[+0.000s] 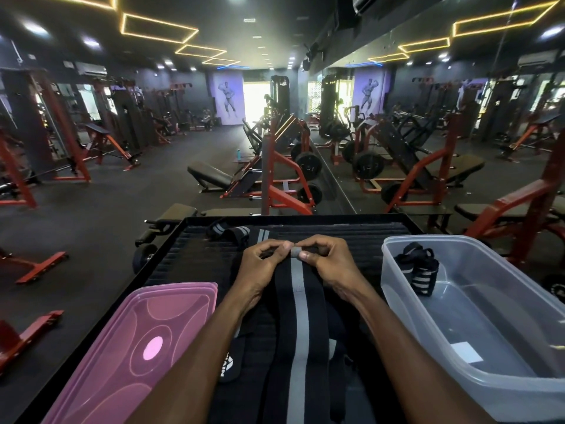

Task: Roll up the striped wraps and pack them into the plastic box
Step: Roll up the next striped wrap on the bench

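At the left a pink translucent lid (pixel 131 341) lies flat on the black ribbed platform (pixel 189 258), hanging over its left edge. Behind it, towards the far rim, a loose black-and-grey striped wrap (pixel 232 232) lies crumpled. In the middle a long black wrap (pixel 295 316) with one grey centre stripe runs away from the person along the platform (its near end is out of view below). The left hand (pixel 260 264) and the right hand (pixel 327 258) meet at its far end, fingers curled, both pinching the turned-over end between thumb and fingertips. To the right stands the clear plastic box (pixel 495 384), just beside the right forearm, with one rolled striped wrap (pixel 420 269) in its far left corner.
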{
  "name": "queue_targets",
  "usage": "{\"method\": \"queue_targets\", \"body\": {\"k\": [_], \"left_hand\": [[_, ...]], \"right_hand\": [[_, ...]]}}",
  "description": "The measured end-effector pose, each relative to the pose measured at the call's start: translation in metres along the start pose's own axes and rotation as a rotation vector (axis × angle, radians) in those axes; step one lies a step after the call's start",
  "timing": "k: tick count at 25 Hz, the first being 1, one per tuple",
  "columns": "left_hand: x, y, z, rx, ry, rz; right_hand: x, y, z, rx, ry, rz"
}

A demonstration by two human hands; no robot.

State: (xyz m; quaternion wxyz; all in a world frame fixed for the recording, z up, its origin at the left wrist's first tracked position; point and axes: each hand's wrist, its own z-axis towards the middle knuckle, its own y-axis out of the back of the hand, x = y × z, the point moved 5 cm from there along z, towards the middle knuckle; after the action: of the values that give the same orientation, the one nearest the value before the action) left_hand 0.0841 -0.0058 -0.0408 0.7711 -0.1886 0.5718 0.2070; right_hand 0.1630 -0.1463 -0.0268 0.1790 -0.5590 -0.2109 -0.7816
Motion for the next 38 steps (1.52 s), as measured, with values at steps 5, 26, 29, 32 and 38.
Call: {"method": "queue_targets", "body": {"k": [5, 26, 29, 32, 38], "left_hand": [[-0.005, -0.001, -0.003, 0.01, -0.056, 0.088], [-0.003, 0.004, -0.001, -0.001, -0.015, 0.098], [-0.007, 0.004, -0.003, -0.005, -0.014, 0.111], [-0.003, 0.0, -0.005, 0.058, 0.039, 0.029], [-0.01, 0.003, -0.004, 0.031, -0.065, 0.186]], "right_hand": [[-0.01, -0.003, 0.0, 0.015, -0.143, 0.094], [0.002, 0.0, -0.001, -0.015, -0.06, 0.043], [0.003, 0.0, -0.001, -0.028, -0.075, -0.029], [0.004, 0.001, 0.0, -0.041, -0.041, -0.022], [0.001, -0.006, -0.001, -0.007, -0.066, -0.001]]}}
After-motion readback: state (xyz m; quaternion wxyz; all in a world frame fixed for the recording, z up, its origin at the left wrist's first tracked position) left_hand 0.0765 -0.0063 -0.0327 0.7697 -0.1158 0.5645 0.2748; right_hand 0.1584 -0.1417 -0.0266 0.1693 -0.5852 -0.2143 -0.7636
